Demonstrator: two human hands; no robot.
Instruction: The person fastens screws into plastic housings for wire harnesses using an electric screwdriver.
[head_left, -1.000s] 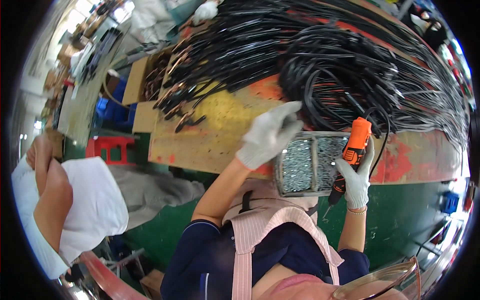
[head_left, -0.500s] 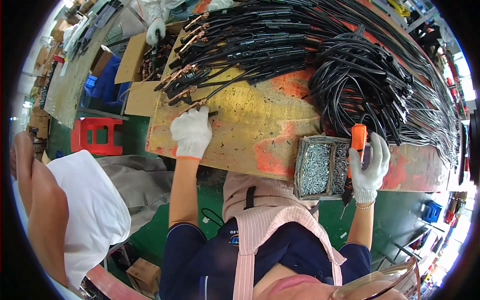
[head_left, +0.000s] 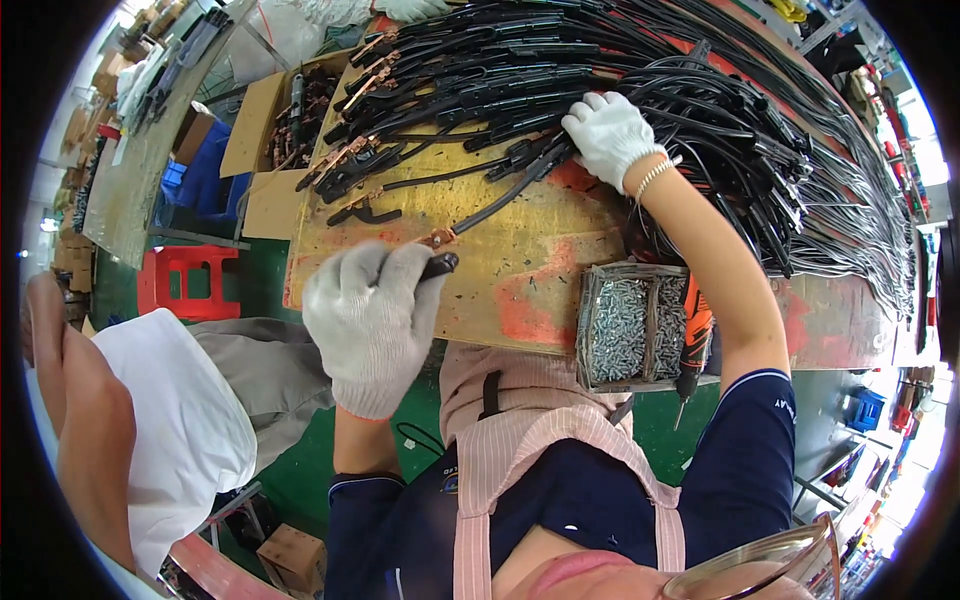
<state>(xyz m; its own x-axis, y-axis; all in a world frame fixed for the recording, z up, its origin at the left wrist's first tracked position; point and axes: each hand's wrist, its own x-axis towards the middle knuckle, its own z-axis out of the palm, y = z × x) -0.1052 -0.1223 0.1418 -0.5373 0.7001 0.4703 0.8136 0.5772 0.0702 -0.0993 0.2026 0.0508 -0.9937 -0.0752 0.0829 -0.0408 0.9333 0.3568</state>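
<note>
My left hand (head_left: pixel 365 325), in a white knit glove, is closed around a copper end fitting (head_left: pixel 437 238) with a stubby black grip. From the fitting a black cable (head_left: pixel 490 208) runs up and right across the worn yellow tabletop. My right hand (head_left: pixel 612 140), also gloved, has its fingers curled over the cable's far part, beside the coiled black cables (head_left: pixel 700 110); its fingertips are partly hidden. Rows of similar black handles (head_left: pixel 540 80) with copper ends lie beyond. An orange electric screwdriver (head_left: pixel 697 320) rests unheld beside the screw box (head_left: pixel 583 330).
Long thin cables (head_left: pixel 850 200) spread over the table's right side. An open carton (head_left: pixel 250 130) of copper-ended parts stands at its left edge. A red stool (head_left: pixel 190 290) is on the green floor. Another person's arm and white-clothed body (head_left: pixel 180 400) are at the left.
My right hand has let go of the screwdriver and reached up and left to the cables. My left hand has lifted toward me with the copper fitting. Another gloved hand has left the carton.
</note>
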